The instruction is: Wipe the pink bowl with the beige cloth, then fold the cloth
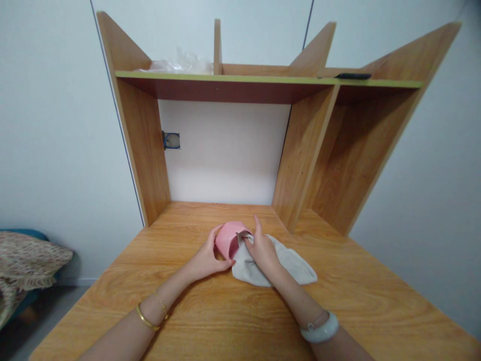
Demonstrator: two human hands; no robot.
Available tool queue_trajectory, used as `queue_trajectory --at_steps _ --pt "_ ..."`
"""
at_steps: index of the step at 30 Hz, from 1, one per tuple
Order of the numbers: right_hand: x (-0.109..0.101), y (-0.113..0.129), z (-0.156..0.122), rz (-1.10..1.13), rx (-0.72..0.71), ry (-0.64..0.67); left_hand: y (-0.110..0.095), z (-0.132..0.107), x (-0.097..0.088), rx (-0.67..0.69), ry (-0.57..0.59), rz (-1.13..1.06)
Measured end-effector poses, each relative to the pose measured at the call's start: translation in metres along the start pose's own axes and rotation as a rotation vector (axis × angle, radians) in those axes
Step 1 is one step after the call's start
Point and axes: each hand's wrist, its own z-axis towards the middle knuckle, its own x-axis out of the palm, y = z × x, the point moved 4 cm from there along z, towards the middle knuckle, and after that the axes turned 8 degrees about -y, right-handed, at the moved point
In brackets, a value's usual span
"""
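A pink cup-like container [226, 237] lies tipped on its side over the wooden desk, its opening facing right toward me. Around its left side and lower rim curl the fingers and thumb of my left hand [208, 256]. My right hand [264, 249] grips a light grey cloth [293, 264] and pushes part of it into the container's mouth. The right thumb or a finger points up, while the other fingertips are hidden by the cloth and rim. The rest of the cloth spreads on the desk under my right wrist.
The wooden desk [210, 321] carries a shelf unit [304, 165] at its back. Clear plastic wrapping [182, 62] and a dark flat object [353, 76] lie on the upper shelf. A fringed patterned blanket [30, 258] is at the far left. An uncovered wall socket box [172, 141] shows behind.
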Motion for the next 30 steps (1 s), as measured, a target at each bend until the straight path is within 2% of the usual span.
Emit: queue_trajectory --at_steps 4,8,13,20,24,28,30 --pt "-0.004 0.003 0.000 0.018 0.014 -0.001 -0.002 0.001 0.002 0.000 -0.028 -0.050" --pt "-0.019 0.010 0.000 -0.057 0.016 -0.048 -0.013 0.002 0.000 0.043 -0.070 0.001" --pt "-0.034 0.015 0.000 -0.129 -0.021 -0.098 -0.027 0.001 -0.005 0.122 -0.072 0.230" --pt "-0.036 0.020 -0.003 -0.146 -0.194 -0.125 -0.031 -0.003 -0.004 0.167 0.013 0.528" --pt "-0.037 0.018 -0.003 0.009 -0.221 -0.153 -0.032 -0.004 -0.004 0.223 -0.071 0.498" --pt "-0.033 0.010 -0.001 0.298 -0.130 -0.148 -0.029 -0.001 -0.007 0.177 -0.175 0.287" --pt "-0.031 0.008 0.000 0.445 -0.073 -0.142 -0.029 0.000 -0.007 0.155 -0.190 0.183"
